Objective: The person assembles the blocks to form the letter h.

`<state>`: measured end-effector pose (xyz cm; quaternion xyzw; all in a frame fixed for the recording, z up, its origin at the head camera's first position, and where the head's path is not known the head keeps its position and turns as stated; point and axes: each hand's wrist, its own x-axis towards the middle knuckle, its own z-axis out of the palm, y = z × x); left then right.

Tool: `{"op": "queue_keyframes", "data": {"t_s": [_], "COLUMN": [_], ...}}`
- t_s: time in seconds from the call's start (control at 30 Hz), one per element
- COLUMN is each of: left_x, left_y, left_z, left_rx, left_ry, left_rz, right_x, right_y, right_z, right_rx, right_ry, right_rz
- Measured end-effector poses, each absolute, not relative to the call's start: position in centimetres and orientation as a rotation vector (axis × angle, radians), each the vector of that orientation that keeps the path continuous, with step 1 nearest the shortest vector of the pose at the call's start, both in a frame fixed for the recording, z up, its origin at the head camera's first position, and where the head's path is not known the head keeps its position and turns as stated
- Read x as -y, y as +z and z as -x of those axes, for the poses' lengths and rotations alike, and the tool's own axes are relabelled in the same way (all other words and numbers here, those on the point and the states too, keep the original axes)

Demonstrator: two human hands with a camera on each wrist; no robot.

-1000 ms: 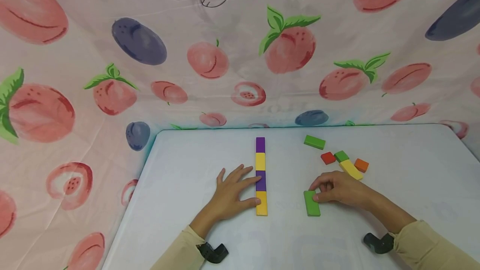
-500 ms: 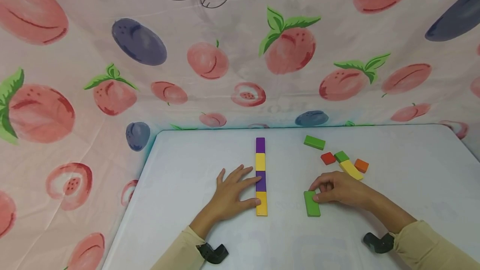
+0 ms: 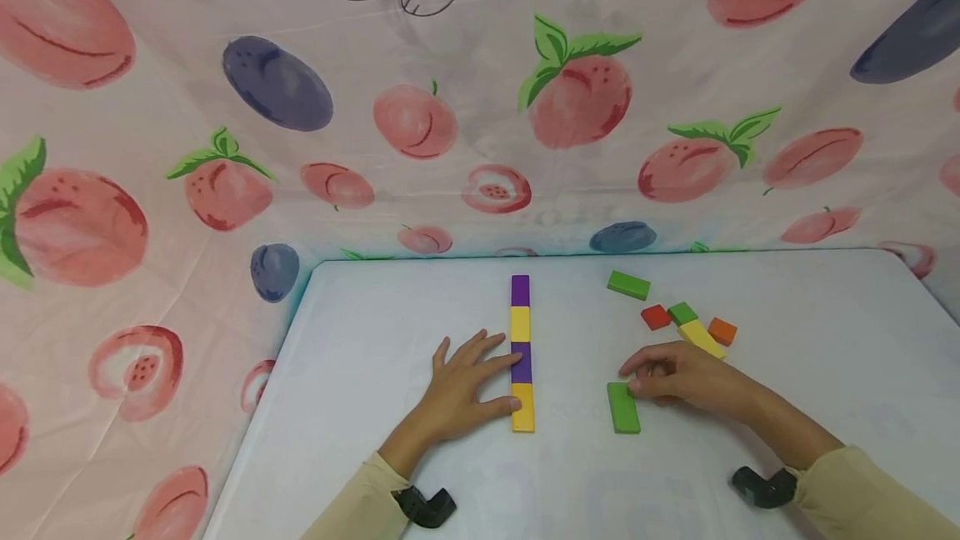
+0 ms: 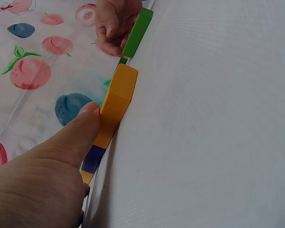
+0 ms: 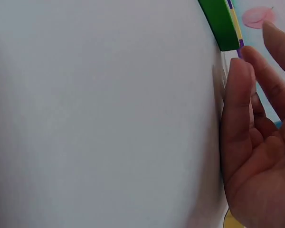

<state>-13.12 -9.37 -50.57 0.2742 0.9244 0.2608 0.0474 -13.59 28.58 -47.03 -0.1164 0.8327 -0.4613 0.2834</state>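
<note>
A straight row of blocks runs away from the person: a yellow-orange block (image 3: pixel 523 419) nearest, a purple block (image 3: pixel 521 369), a yellow block (image 3: pixel 521 323) and another purple block (image 3: pixel 521 290) farthest. My left hand (image 3: pixel 457 390) lies spread beside it, thumb against the yellow-orange block and index fingertip on the nearer purple one. To the right lies a green block (image 3: pixel 624 411), flat on the table. My right hand (image 3: pixel 693 377) is at its upper right corner, fingers loosely bent. In the right wrist view, a small gap separates the thumb (image 5: pixel 238 85) from the green block (image 5: pixel 222 23).
Behind my right hand lie another green block (image 3: pixel 628 285), a red block (image 3: pixel 656 317), a small green block (image 3: pixel 682 312), a yellow block (image 3: pixel 699 338) and an orange block (image 3: pixel 723 331). The white table (image 3: pixel 390 298) meets a fruit-patterned cloth (image 3: pixel 337 215) at its back edge.
My right hand has drawn slightly right, its thumb coming off the green block. The green block, the row and my left hand stay in place.
</note>
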Motion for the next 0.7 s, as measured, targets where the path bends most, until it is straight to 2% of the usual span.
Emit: {"op": "queue_keyframes", "data": {"t_s": [0.43, 0.7], "left_x": [9.3, 9.2], "left_y": [-50.6, -50.6], "left_z": [13.1, 13.1], "left_rx": [-2.822, -2.817], "left_ry": [0.763, 0.755], "left_rz": [-0.805, -0.791], "right_x": [-31.4, -33.2], "right_y": [-44.5, -43.8], "right_z": [13.8, 14.3], "right_rx": [-2.523, -2.845], "right_ry": [-1.231, -0.93], "right_rz": [0.21, 0.178]}}
